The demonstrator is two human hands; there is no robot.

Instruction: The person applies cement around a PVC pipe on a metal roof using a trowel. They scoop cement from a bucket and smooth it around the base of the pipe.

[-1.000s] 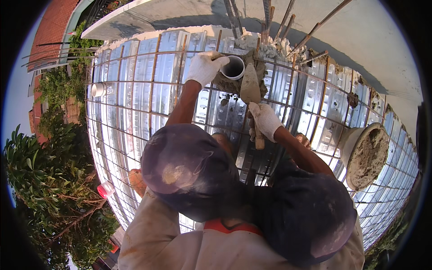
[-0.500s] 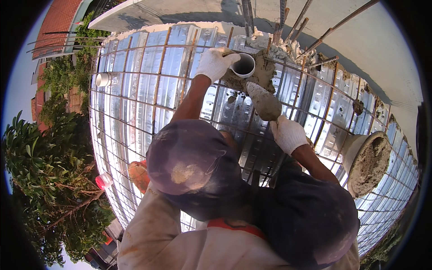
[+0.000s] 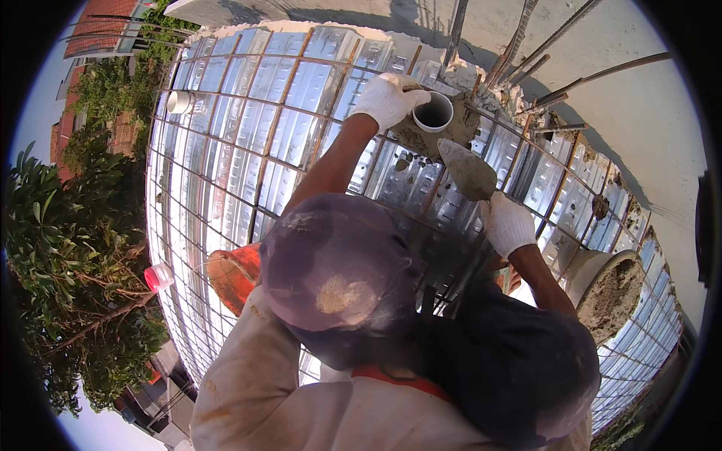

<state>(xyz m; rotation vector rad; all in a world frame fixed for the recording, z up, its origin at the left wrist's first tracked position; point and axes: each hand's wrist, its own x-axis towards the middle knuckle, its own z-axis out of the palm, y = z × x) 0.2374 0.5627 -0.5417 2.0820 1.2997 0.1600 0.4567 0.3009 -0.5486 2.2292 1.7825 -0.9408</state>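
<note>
A white pipe point(image 3: 434, 113) stands upright through the rebar grid, with wet grey mortar point(image 3: 415, 137) around its base. My left hand point(image 3: 387, 101), in a white knit glove, is at the pipe's left side, its thumb against the rim; some fingertips are hidden. In my gloved right hand point(image 3: 508, 224) is a trowel, gripped at its handle end. The trowel's mortar-smeared blade point(image 3: 468, 170) points up and left, its tip just below the pipe. Small mortar lumps lie on the ribbed metal sheet point(image 3: 387, 177) nearby.
Rusty rebar point(image 3: 274, 124) crosses the metal deck. A bucket of mortar point(image 3: 611, 295) stands at right. Bent bars point(image 3: 571, 37) jut out beside the wall point(image 3: 639, 113). A white pipe stub point(image 3: 180, 102) and a red-capped one point(image 3: 159, 277) are at left. My knees point(image 3: 342, 263) fill the lower middle.
The view has shifted, so the pipe, hands and trowel appear farther right. My left hand stays at the pipe, and the trowel tip keeps about the same place below it.
</note>
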